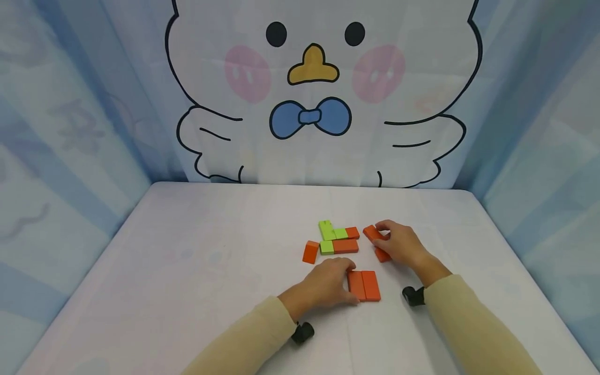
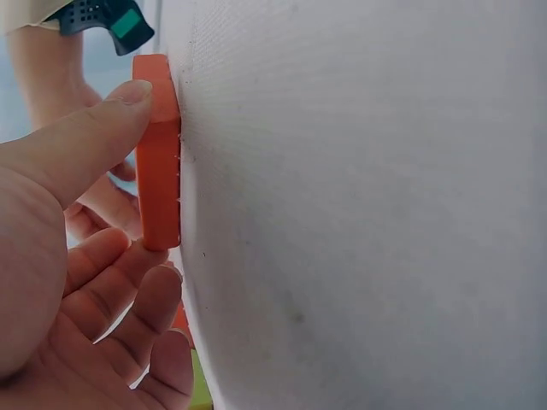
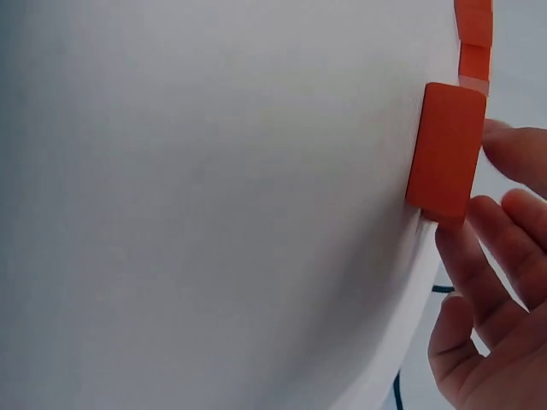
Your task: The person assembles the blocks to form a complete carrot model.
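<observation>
My left hand holds the left one of two flat orange blocks lying side by side, thumb at the near end and fingertips at the far end. In the left wrist view this orange block lies along the white tabletop, with the thumb pressed on it. Farther right, my right hand pinches another orange block between thumb and fingers. A further orange block shows partly from under that hand. In the right wrist view the pinched orange block stands out broad side on.
Behind my left hand lie green blocks and orange blocks, set together in two rows. A single orange block sits left of them. The white table ends at a cartoon-printed curtain, with more curtain along both sides.
</observation>
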Motion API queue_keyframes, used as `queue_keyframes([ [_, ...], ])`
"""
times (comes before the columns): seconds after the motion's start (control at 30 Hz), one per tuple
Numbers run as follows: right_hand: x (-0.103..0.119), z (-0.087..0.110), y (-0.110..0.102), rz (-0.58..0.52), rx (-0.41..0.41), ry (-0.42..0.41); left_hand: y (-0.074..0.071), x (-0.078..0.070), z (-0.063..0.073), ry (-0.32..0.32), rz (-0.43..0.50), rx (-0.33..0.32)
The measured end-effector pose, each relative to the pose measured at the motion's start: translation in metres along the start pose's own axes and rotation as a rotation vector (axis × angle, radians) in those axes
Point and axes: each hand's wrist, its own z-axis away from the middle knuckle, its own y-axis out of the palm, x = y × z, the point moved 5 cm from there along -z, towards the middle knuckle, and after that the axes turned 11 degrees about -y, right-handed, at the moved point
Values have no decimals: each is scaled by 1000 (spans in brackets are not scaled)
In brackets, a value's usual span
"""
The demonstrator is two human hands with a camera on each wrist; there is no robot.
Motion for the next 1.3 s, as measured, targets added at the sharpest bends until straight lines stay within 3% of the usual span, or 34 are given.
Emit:
queue_keyframes([
  [0.13, -3, 1, -3, 4, -7, -14, -1, 0, 0, 0, -6, 1],
  [0.4, -7, 1, -1, -67, 64, -21, 0, 0, 1, 2, 11, 15],
  [0.67, -5, -2, 2, -50, 85, -7, 1, -1, 2, 4, 9, 20],
  [0.9, 1, 0, -3, -47, 41, 3, 2, -2, 2, -12, 16, 29],
  [1.07, 14, 15, -18, -46, 7, -41, 3, -2, 1, -11, 17, 29],
  [1.3, 23, 61, -23, 2, 41, -125, 1, 0, 1, -5, 2, 10],
])
